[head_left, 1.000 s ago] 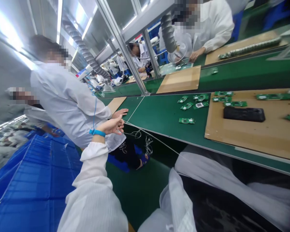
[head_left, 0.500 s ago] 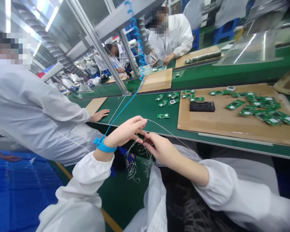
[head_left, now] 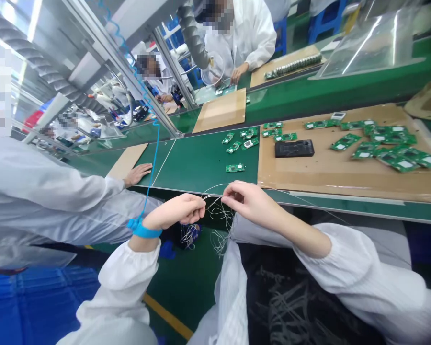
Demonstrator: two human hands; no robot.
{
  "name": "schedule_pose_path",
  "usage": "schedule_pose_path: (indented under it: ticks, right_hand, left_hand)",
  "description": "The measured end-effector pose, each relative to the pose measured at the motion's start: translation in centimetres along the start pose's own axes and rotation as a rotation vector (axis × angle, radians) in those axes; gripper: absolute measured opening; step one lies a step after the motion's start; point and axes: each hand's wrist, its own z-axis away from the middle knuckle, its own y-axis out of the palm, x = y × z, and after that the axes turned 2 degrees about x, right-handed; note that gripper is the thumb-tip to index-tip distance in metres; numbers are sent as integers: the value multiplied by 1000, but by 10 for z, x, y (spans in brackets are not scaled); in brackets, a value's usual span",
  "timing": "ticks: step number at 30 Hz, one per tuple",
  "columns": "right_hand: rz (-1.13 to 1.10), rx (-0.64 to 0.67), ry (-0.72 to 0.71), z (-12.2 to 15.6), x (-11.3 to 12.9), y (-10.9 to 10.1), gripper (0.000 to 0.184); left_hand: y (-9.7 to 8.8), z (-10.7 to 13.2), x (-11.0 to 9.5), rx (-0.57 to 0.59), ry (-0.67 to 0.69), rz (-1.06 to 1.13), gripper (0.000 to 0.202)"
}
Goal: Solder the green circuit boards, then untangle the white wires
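Observation:
Thin whitish wire [head_left: 219,211] hangs in loose loops and tangles between my two hands, below the bench edge. My left hand [head_left: 181,210], with a blue wrist strap [head_left: 143,230] on its wrist, is closed on part of the wire. A little to the right, my right hand [head_left: 246,196] pinches another part of it between thumb and fingertips. One strand arcs above the hands and runs off to the right over my lap. Whether the strands are one length or several I cannot tell.
Green circuit boards [head_left: 380,139] lie on a cardboard sheet [head_left: 309,177] beside a black block [head_left: 294,148]. More boards [head_left: 234,168] rest on the green bench [head_left: 190,163]. A co-worker's hand [head_left: 138,175] leans on the bench at left. A blue coiled cord [head_left: 154,153] reaches my wrist.
My hands have moved apart, the left one down and leftward, the right one slightly rightward. Wire now spans the gap between them. The head view has shifted a little.

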Motion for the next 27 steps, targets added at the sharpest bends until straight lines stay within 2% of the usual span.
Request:
schedule_pose_path:
  ticks: [1,4,6,7,9,11,14,17,19,21,22,24,25,26,27]
  right_hand:
    - [52,16,35,4,1,0,10]
    - [308,48,116,23,18,-7,35]
    - [376,0,79,37,37,-14,26]
    - [343,-60,37,42,45,-17,18]
    - [241,-182,-71,47,53,-18,16]
    - [208,-196,-200,42,47,-9,20]
    - [328,-81,-323,22,21,20,32]
    - [379,0,-266,2,0,45,31]
    - [351,39,-218,-2,-4,47,28]
    - [197,152,-196,3,-4,32,27]
    - [67,258,-191,10,-5,19,25]
    - [-281,553,-172,29,-11,-15,26]
    - [-422,647,-162,41,-16,-34,28]
    - [-515,616,-165,54,-23,-52,29]
    - [-561,508,-174,67,-31,-68,31]
  left_hand:
    - [-1,-3,-1,39,-15,48,38]
    - [-6,-10,-1,88,-41,213,34]
    - [-10,-15,2,77,-63,297,32]
    - [-11,-16,4,71,-68,329,32]
    - [-12,-18,7,70,-72,379,31]
    - [-11,-21,10,96,-83,415,30]
    - [-6,-27,12,119,-112,453,26]
    - [-2,-30,12,142,-147,466,28]
    - [-7,-26,13,159,-152,416,36]
    - [-22,-20,18,104,-85,258,46]
    - [-34,-17,23,44,-27,136,48]
    - [-61,-15,39,-117,82,-116,48]
    - [-76,-16,49,-193,114,-208,48]
    - [-89,-18,61,-263,130,-259,48]
    - [-101,-22,73,-318,136,-274,48]
